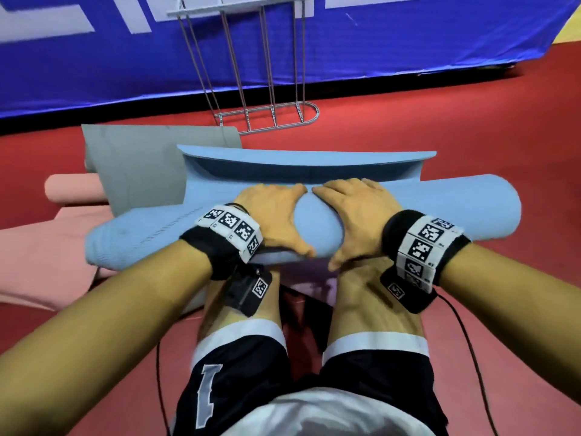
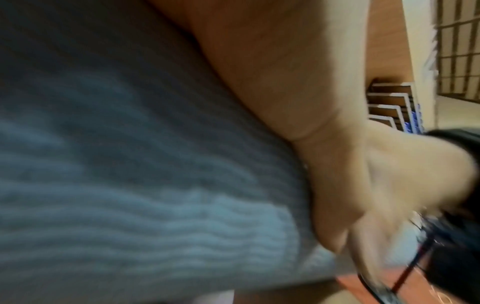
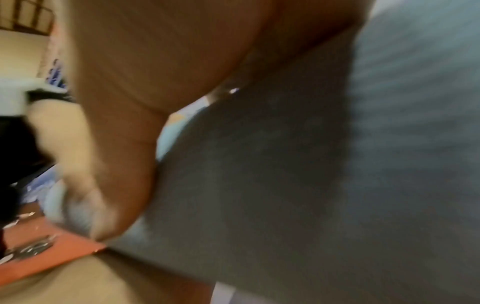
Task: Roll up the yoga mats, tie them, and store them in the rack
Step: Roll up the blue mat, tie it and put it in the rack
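Observation:
A light blue yoga mat [image 1: 440, 209] lies across my knees as a thick roll, running left to right. Its free end [image 1: 308, 165] curls up on the far side. My left hand [image 1: 276, 218] and right hand [image 1: 355, 221] sit side by side at the roll's middle, fingers over the top and thumbs on the near side. In the blurred left wrist view, my left hand [image 2: 285, 82] lies against the ribbed blue mat [image 2: 130, 185]. In the blurred right wrist view, my right hand [image 3: 155, 61] presses on the mat [image 3: 389, 123]. The metal rack [image 1: 270, 114] stands beyond.
A grey mat [image 1: 141, 165] lies partly rolled at the left behind the blue one. A pink mat [image 1: 72, 193] lies rolled and spread at the far left. The floor [image 1: 440, 121] is red. A blue padded wall [image 1: 94, 58] runs behind the rack.

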### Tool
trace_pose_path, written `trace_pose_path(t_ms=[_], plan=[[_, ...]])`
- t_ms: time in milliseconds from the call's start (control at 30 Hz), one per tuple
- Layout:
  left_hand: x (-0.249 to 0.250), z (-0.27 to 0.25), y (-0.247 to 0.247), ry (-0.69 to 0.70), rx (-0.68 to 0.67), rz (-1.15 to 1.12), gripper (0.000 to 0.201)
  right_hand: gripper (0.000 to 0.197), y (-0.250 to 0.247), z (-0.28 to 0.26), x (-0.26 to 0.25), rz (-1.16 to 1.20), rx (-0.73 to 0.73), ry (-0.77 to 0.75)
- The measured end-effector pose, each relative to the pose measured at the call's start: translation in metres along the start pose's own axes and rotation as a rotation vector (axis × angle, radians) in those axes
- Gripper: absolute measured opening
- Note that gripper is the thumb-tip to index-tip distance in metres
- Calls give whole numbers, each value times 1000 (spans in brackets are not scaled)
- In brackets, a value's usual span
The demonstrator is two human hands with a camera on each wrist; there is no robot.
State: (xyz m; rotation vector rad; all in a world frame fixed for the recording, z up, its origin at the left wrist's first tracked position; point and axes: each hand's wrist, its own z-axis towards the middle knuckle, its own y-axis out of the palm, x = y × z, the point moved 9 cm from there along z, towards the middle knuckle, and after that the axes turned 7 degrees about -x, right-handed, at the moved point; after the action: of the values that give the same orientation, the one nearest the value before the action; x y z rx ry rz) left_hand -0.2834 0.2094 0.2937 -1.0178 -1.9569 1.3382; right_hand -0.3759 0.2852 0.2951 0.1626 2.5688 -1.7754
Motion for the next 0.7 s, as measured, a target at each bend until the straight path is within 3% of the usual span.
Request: trace_pose_path(t_ms=[67,200,400,500,600,700], plan=[[-2,8,-1,8,-45,-9,104,146,9,-3,1,-72,-6,48],[1,15,1,14,-48,-5,101,124,7,6,7,-113,68,74],[17,0,10,21,196,185,125,114,-1,20,19,-42,8,71],[16,-1,13,-13,222,190,128,119,-3,27,20,-38,-12,73],[15,3,10,-25,207,201,128,124,-4,24,20,-53,57,63],[9,4,5,-32,192,170,122,125,2,12,15,-102,240,25]])
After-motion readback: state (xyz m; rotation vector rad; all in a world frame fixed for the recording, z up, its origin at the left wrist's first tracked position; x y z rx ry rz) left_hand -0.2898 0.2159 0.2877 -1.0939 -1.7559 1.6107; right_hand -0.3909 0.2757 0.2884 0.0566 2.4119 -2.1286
